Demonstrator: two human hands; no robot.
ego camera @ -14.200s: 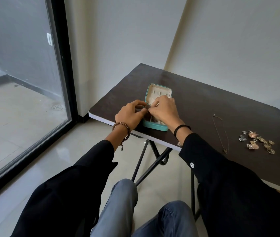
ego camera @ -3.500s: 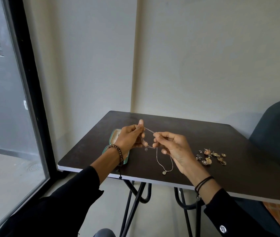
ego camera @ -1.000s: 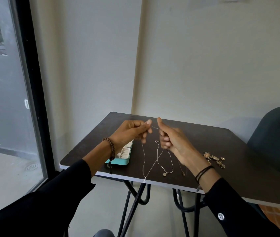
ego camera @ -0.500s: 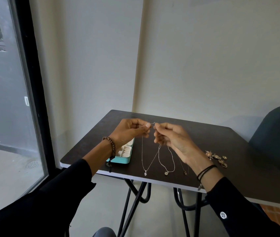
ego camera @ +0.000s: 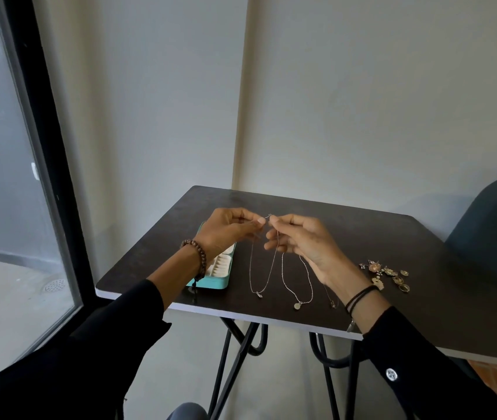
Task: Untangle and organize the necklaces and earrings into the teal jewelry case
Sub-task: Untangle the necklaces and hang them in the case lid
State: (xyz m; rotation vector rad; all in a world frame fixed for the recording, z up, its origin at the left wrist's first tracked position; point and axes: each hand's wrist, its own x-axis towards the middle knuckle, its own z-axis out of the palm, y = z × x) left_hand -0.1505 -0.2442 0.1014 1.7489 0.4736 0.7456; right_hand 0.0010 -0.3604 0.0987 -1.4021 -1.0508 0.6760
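Observation:
My left hand (ego camera: 229, 231) and my right hand (ego camera: 298, 241) meet above the dark table (ego camera: 392, 237), each pinching the top end of a thin silver necklace (ego camera: 259, 268). Its loop hangs down with a small pendant touching the table. A second necklace (ego camera: 298, 286) with a round pendant lies just right of it, and a third chain (ego camera: 330, 297) shows partly under my right wrist. The open teal jewelry case (ego camera: 216, 272) lies on the table below my left wrist, partly hidden by it. A pile of earrings (ego camera: 388, 275) sits to the right.
The small table stands in a wall corner, with its near edge toward me. A glass door with a black frame (ego camera: 50, 165) is at the left. A dark chair back (ego camera: 495, 225) rises at the table's right side.
My hands have come closer together at the chain's top ends over the last second. The held necklace now hangs as one narrow loop.

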